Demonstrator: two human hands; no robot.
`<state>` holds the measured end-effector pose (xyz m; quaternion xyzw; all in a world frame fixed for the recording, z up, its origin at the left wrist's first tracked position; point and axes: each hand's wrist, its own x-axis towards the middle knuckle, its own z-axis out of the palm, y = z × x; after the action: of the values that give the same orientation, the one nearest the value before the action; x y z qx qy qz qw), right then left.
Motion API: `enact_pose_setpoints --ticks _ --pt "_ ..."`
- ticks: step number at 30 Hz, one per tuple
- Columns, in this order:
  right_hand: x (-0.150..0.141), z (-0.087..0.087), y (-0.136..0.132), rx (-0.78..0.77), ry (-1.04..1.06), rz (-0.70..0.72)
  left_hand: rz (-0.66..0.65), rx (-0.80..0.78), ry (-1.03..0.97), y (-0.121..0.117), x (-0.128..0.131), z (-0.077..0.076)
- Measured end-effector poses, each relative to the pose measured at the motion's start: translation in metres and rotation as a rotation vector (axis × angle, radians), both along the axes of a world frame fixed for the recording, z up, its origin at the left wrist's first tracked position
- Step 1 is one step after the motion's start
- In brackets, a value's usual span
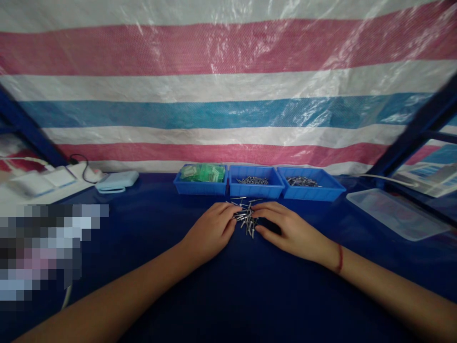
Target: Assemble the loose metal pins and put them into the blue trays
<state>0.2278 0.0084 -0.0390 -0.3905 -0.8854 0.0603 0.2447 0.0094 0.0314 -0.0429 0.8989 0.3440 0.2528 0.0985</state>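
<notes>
A small heap of metal nails lies on the dark blue tablecloth. My left hand rests palm down just left of the heap, its fingertips touching the nails. On the right, my right hand lies flat, fingers stretched toward the same heap; a red cord circles its wrist. Both hands have their fingers extended and neither grips anything. Behind the heap stand three blue bins: the left bin holds green plastic pieces, the middle bin and the right bin hold metal nails.
A striped pink, white and blue tarp hangs behind the table. A clear plastic lid lies at the right. A pale blue device and white boxes with a black cable sit at the back left. Dark blue frame bars slant at both sides.
</notes>
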Motion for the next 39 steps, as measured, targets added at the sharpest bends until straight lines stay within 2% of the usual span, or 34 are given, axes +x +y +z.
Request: enact_pose_setpoints --ticks 8,16,20,24,27,34,39 --pt "-0.001 0.000 0.001 0.066 0.015 -0.011 0.251 0.083 0.071 -0.004 0.000 0.001" --pt "-0.001 0.002 0.000 0.079 0.020 -0.006 0.173 0.014 0.066 -0.002 0.000 0.002" --pt "-0.003 0.004 -0.002 0.077 0.030 -0.010 0.146 0.051 -0.065 -0.004 0.000 0.005" --pt "-0.014 0.007 -0.013 0.026 0.195 -0.043 -0.061 0.086 -0.308 -0.012 0.002 0.009" --pt "-0.023 0.006 -0.021 -0.071 0.325 -0.039 -0.166 0.012 -0.390 -0.017 0.004 0.010" --pt "-0.022 0.007 -0.021 -0.130 0.507 -0.050 0.006 -0.187 -0.419 -0.016 0.008 0.013" --pt "-0.024 0.009 -0.022 -0.099 0.601 -0.094 -0.055 -0.253 -0.349 -0.017 0.010 0.014"
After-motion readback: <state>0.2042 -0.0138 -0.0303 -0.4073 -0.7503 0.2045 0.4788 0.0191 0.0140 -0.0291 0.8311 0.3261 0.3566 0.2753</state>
